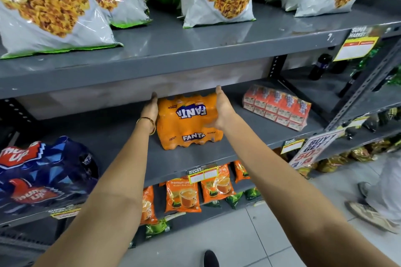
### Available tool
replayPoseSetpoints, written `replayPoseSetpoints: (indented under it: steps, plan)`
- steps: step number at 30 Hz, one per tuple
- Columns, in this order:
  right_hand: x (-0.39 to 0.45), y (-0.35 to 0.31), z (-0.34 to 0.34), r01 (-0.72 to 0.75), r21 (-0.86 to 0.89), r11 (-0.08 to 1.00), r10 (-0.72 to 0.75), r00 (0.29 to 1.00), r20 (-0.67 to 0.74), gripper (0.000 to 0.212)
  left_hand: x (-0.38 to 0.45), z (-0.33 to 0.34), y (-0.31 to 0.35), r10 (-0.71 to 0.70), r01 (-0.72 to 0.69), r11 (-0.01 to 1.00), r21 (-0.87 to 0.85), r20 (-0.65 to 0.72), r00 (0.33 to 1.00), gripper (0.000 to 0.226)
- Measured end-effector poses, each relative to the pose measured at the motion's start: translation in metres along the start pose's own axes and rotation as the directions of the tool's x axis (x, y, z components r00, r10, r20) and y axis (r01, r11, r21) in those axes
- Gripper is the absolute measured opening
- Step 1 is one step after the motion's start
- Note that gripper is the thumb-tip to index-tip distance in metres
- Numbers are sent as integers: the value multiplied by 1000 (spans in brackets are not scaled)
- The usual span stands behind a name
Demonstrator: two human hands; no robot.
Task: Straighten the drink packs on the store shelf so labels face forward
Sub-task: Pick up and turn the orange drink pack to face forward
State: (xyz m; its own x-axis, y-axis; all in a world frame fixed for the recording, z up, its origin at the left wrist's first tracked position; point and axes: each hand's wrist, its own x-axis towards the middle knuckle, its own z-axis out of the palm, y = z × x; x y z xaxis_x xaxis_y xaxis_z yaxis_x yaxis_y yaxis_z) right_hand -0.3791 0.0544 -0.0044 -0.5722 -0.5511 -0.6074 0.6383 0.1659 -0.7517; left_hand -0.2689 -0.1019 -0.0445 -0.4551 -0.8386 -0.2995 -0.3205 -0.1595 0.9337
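Observation:
An orange shrink-wrapped Fanta pack (188,122) sits on the middle grey shelf (121,143), its front label facing me and its top label upside down. My left hand (150,110) presses flat against the pack's left side, a thin bangle on the wrist. My right hand (221,108) clasps its right side, fingers reaching toward the back. A dark blue Thums Up pack (43,175) lies at the left of the same shelf. At the right, a pack of red and orange juice cartons (277,107) lies angled away from the shelf front.
Large snack bags (50,4) fill the upper shelf. Orange tea pouches (184,194) stand on the lower shelf. Price tags and a promo sign (312,149) hang off the shelf edges. Dark bottles (320,67) stand far right. Another person's shoes (368,212) are on the tiled floor.

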Motion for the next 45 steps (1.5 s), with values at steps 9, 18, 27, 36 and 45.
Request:
replayPoseSetpoints:
  steps: [9,18,27,36,45]
  plan:
    - [16,11,-4,106,57,993,-113,985,131,73,-22,-26,-40,-28,33,998,-52,103,994,71]
    - [9,60,-8,288,-385,877,-221,953,209,78,4,3,2,33,-38,999,30,148,988,57]
    - [17,63,-8,261,-456,851,-162,956,244,96,35,46,32,132,-220,933,285,297,946,63]
    - [32,36,-29,277,-539,796,-54,918,393,74,52,46,27,209,-309,906,289,330,921,54]
    - [46,-10,-63,338,-657,674,-6,892,453,78,41,30,11,273,-304,921,242,155,949,35]
